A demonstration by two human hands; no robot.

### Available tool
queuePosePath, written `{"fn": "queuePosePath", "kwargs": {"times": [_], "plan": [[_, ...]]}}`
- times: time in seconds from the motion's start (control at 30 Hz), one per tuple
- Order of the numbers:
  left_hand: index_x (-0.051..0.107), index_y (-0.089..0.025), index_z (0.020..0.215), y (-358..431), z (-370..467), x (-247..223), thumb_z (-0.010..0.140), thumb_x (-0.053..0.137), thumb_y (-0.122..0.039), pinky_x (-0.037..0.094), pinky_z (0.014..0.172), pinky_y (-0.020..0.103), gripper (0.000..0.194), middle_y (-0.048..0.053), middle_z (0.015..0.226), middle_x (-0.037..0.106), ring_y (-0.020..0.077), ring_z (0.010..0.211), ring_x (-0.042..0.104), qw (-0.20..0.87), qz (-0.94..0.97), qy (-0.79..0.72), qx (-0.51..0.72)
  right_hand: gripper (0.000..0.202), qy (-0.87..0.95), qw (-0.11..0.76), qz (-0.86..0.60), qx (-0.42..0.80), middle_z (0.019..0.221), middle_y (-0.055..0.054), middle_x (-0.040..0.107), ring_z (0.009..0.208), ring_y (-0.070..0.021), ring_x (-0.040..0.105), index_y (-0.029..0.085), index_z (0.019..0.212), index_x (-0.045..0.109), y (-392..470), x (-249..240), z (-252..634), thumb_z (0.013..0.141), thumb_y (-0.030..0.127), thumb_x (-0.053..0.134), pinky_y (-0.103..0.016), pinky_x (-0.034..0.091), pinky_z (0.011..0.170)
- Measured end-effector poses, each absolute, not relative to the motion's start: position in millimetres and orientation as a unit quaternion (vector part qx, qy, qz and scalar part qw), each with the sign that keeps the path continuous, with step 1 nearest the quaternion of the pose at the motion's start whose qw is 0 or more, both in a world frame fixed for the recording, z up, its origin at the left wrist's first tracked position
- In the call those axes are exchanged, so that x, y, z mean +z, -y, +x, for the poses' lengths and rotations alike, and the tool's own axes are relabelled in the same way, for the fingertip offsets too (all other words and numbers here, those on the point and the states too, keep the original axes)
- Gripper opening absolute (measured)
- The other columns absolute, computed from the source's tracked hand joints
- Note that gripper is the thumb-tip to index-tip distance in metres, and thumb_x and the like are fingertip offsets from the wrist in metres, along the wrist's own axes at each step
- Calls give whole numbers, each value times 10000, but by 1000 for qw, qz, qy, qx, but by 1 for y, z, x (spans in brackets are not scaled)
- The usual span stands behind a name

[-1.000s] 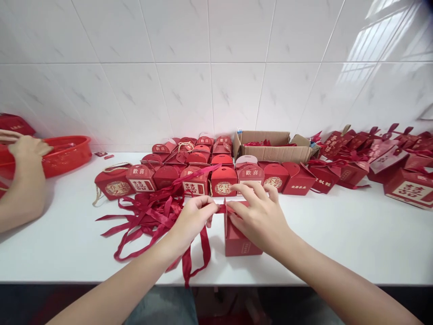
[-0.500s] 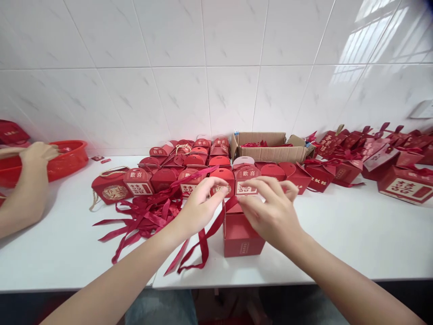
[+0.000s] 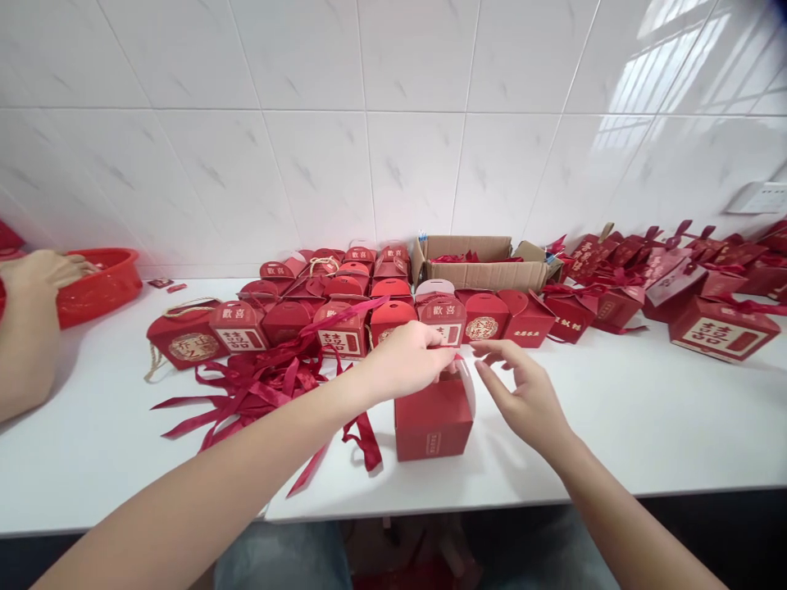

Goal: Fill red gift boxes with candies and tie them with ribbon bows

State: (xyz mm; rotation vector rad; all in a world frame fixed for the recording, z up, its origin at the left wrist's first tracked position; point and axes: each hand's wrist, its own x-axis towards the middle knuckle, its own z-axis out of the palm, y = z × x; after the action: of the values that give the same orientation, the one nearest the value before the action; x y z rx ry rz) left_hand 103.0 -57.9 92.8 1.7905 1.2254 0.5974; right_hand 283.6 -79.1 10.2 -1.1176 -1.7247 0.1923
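Note:
A red paper gift box (image 3: 430, 422) stands on the white table in front of me, its front panel facing me and a flap raised at its right side. Over its top is my left hand (image 3: 418, 356), fingers closed in a pinch on a dark red ribbon (image 3: 370, 447). Part of that ribbon hangs below my left forearm; its upper run is hidden behind the hand. Just right of the box, apart from the flap, my right hand (image 3: 520, 393) is open with thumb and fingers spread. A pile of loose red ribbons (image 3: 252, 389) lies to the left.
Behind stand rows of red gift boxes (image 3: 239, 328). A cardboard box (image 3: 492, 270) with red items stands against the tiled wall. More boxes with ribbons (image 3: 725, 328) fill the right. At far left, another person's hand (image 3: 43, 270) reaches into a red basin (image 3: 104, 287).
My left hand has moved right onto the top of the gift box. My right hand has let go of the ribbon and drawn to the right. A flap now shows raised.

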Motion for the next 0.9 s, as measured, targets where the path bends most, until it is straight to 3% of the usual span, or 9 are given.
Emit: {"fn": "queuePosePath", "kwargs": {"times": [0.1,0.27,0.6,0.9], "plan": [[628,-185,517,53,105,90,690,578,-256,291,461,262,194,24,525,615,135,453,459,405,728,-514,202,182,713,511,-466,116,970,-63,687,774,-179,644,218,1022,616,80,0,286,877,273,522,-332,516,705],[626,-198,510,45,107,82,701,516,-262,364,533,279,229,32,509,610,173,536,532,426,734,-498,177,172,712,522,-447,146,976,-63,681,819,-180,641,222,1008,638,81,0,285,876,246,530,-333,528,736],[625,-203,529,46,117,90,717,478,-247,352,525,266,243,25,531,606,167,540,523,363,777,-501,114,191,721,521,-418,186,924,-57,672,850,-171,638,220,996,658,80,1,286,911,216,487,-316,527,754],[591,-199,585,46,117,92,768,485,-341,375,556,257,255,10,577,582,166,596,536,325,778,-530,90,206,696,519,-434,241,928,-53,668,878,-170,615,208,990,640,81,-1,289,927,265,452,-301,490,779]]}}
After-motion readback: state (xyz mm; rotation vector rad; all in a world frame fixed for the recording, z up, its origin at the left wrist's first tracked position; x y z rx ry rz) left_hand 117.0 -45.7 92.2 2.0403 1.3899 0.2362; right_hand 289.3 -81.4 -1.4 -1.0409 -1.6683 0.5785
